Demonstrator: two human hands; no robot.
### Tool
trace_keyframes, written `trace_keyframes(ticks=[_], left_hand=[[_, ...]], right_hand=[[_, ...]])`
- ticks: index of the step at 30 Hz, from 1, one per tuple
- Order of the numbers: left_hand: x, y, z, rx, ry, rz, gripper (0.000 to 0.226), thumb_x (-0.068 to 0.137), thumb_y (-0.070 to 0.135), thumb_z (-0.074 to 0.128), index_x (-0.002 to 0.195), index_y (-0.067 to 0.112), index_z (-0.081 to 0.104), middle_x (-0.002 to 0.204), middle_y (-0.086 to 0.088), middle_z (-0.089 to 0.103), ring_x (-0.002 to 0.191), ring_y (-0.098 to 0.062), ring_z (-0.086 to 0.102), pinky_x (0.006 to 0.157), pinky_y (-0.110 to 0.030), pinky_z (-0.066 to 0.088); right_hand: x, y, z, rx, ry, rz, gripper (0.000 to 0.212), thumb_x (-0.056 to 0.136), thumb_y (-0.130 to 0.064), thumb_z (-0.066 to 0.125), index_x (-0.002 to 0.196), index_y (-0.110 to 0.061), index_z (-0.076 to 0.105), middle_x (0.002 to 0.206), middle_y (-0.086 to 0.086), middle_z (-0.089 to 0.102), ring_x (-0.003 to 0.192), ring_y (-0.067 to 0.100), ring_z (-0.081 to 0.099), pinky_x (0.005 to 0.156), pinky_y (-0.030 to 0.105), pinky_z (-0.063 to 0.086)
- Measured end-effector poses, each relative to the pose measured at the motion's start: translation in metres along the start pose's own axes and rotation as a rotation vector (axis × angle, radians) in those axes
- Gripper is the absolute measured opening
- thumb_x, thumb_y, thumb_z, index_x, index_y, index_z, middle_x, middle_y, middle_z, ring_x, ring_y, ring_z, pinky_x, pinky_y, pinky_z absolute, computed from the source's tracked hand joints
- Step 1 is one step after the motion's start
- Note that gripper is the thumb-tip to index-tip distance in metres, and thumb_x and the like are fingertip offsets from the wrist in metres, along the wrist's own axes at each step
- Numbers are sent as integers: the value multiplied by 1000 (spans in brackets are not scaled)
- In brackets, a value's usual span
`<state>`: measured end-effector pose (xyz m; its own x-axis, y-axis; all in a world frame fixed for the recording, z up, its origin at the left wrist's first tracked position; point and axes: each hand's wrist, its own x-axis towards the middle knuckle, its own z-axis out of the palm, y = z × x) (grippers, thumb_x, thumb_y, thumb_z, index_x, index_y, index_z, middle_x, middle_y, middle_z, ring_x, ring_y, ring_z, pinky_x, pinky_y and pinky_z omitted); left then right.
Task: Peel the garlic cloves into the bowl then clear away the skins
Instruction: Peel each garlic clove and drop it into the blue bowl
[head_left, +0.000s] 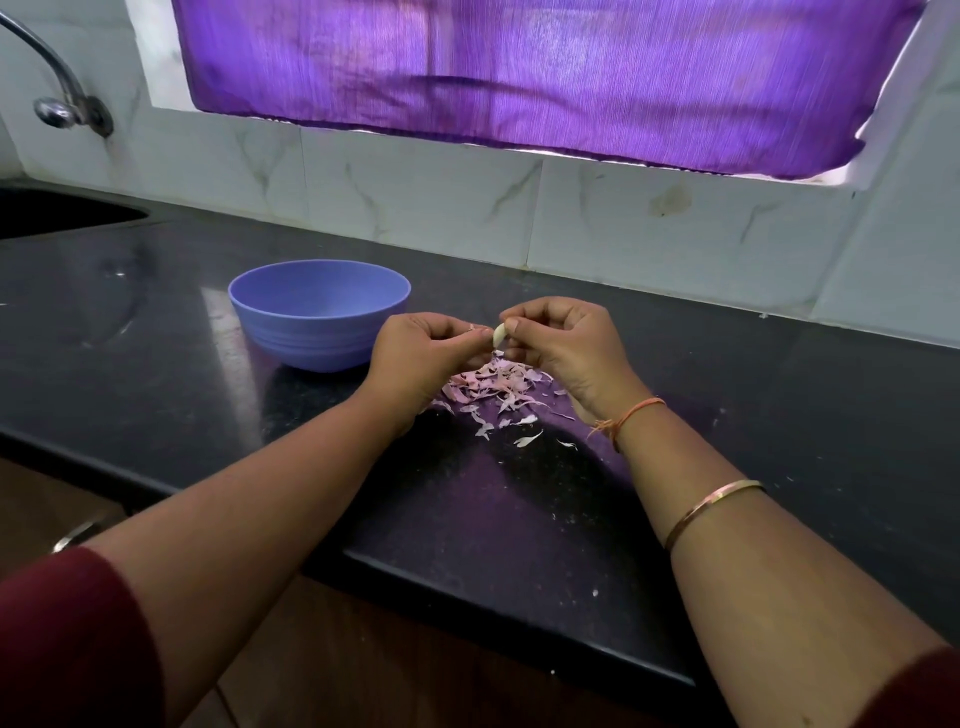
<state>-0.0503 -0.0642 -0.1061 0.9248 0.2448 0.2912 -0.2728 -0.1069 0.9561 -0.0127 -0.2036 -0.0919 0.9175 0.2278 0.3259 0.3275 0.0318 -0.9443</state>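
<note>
A pale garlic clove (498, 335) is held up just above the counter, pinched between both hands. It is gripped from one side by the left hand (423, 356), fingers curled in, and from the other by the right hand (563, 345), thumb and fingertips closed on it. Directly beneath, a heap of pinkish skins (491, 387) is spread on the black countertop (156, 338), with loose flakes scattered toward the near edge. A blue bowl (311, 338) is set just left of the hands, its bottom hidden by its near wall.
</note>
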Motion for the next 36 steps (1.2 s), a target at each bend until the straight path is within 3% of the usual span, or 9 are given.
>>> trace_keyframes(ticks=[7, 11, 22, 26, 30, 36], left_hand=[[-1, 0, -1, 64, -15, 44, 6, 79, 11, 71, 79, 5, 71, 77, -6, 72, 72, -13, 69, 70, -21, 57], [0, -1, -1, 94, -6, 41, 6, 79, 9, 71, 76, 5, 70, 78, -7, 72, 79, -21, 70, 75, -26, 58], [0, 1, 0, 2, -17, 3, 7, 78, 11, 72, 77, 4, 70, 82, -15, 71, 77, -21, 68, 79, -29, 58], [-1, 0, 0, 44, -24, 37, 8, 79, 9, 71, 74, 4, 68, 78, -8, 71, 71, -14, 68, 71, -22, 57], [0, -1, -2, 94, -18, 56, 9, 79, 8, 71, 72, 6, 68, 77, -7, 71, 74, -18, 68, 74, -26, 58], [-1, 1, -1, 18, -19, 34, 6, 79, 7, 70, 74, 5, 68, 75, -7, 70, 66, -9, 67, 66, -18, 55]], right_hand=[[-1, -2, -1, -38, 17, -19, 5, 79, 5, 66, 77, 1, 67, 72, 11, 66, 58, 13, 62, 62, 24, 57], [-1, -1, 0, -36, 17, -13, 4, 78, 4, 68, 77, 1, 67, 72, 11, 67, 57, 13, 63, 61, 23, 56], [0, -1, 1, 18, 22, 1, 10, 80, 8, 64, 75, -1, 65, 73, 14, 65, 60, 17, 62, 64, 25, 57], [-1, -2, 1, 16, 20, 13, 7, 79, 9, 65, 75, 3, 65, 73, 13, 65, 58, 16, 62, 65, 26, 58], [-2, -2, 2, 16, 12, 20, 5, 78, 8, 66, 76, 4, 66, 72, 14, 66, 57, 14, 62, 64, 25, 58], [-3, -4, 2, 43, 10, 32, 5, 81, 7, 63, 81, 2, 66, 72, 15, 66, 57, 13, 62, 64, 23, 57]])
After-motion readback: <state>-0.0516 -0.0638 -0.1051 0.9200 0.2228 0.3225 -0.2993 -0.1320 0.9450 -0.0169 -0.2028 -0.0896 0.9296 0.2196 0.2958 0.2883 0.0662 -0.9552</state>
